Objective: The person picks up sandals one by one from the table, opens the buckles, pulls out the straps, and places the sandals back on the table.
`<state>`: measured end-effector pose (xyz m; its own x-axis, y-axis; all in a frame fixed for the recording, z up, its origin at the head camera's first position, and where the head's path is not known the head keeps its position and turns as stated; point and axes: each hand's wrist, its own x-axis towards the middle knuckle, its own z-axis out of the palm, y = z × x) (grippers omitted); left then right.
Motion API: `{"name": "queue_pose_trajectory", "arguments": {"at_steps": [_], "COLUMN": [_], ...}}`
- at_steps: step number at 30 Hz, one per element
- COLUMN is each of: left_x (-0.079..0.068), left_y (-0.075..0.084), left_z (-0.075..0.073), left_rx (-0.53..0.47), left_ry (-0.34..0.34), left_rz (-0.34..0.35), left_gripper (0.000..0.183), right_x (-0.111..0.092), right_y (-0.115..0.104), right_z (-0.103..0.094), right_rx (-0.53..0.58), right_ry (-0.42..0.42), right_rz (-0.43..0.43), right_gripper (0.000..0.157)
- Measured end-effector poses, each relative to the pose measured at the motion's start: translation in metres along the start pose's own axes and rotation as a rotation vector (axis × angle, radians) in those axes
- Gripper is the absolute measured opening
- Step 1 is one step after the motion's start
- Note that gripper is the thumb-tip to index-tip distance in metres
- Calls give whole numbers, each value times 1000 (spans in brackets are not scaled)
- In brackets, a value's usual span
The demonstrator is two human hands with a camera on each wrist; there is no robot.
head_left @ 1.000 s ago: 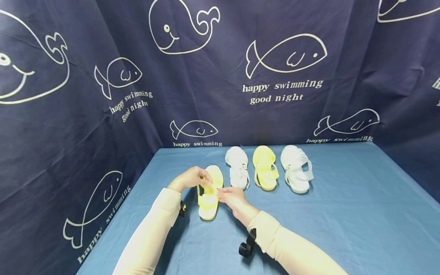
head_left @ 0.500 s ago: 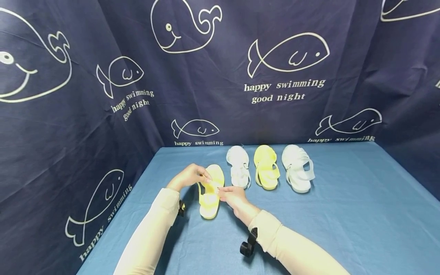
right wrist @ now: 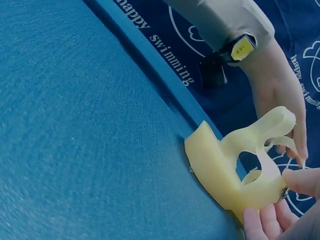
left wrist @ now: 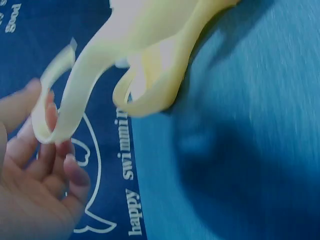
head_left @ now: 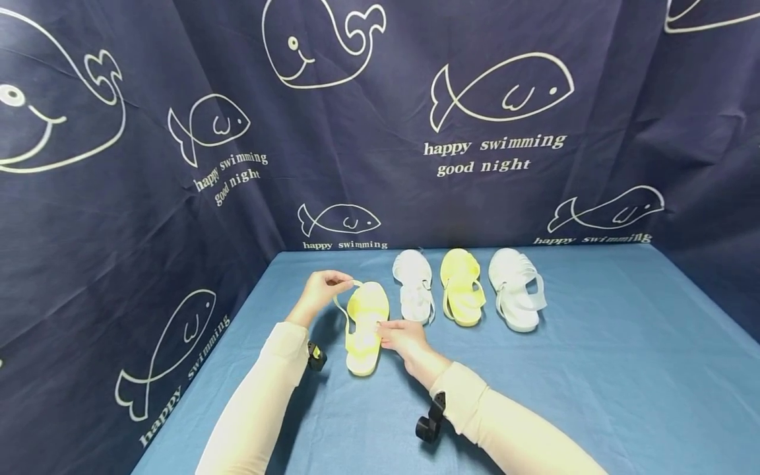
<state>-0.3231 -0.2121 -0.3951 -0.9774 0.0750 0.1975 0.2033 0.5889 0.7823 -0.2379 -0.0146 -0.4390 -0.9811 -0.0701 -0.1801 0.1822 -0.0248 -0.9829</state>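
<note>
A yellow sandal [head_left: 365, 343] lies on the blue cloth, left of centre in the head view, toe end away from me. My left hand [head_left: 320, 295] is by its far left side, thumb and fingers pinching the loose end of its long strap [left wrist: 80, 82], which loops up off the sandal. From the right, my right hand [head_left: 410, 344] grips the sandal's side, thumb on top and fingers below. A small metal buckle [right wrist: 283, 194] shows right at that thumb in the right wrist view.
Along the back stand a white sandal [head_left: 412, 284], a second yellow sandal [head_left: 460, 290] and a bluish-white sandal [head_left: 515, 290]. Behind them hangs a dark blue curtain [head_left: 356, 158] with fish drawings; it also closes the left side. Blue cloth [head_left: 594, 356] covers the table.
My left hand has moved up and away from the middle of the sandal, drawing the strap out to the far left. The right hand keeps its grip at the sandal's side.
</note>
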Motion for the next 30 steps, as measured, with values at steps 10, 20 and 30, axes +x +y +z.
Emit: {"name": "queue_pose_trajectory", "arguments": {"at_steps": [10, 20, 30], "left_x": [9, 8, 6], "left_y": [12, 7, 0], "left_z": [23, 30, 23], "left_rx": [109, 148, 32], "left_ry": [97, 61, -110], "left_rz": [-119, -220, -222], "left_gripper": [13, 15, 42], "right_x": [0, -2, -3], "right_y": [-5, -1, -1], "right_z": [1, 6, 7], "right_rx": [-29, -42, 9], "right_ry": [6, 38, 42], "right_rz": [31, 38, -16], "right_gripper": [30, 27, 26]}}
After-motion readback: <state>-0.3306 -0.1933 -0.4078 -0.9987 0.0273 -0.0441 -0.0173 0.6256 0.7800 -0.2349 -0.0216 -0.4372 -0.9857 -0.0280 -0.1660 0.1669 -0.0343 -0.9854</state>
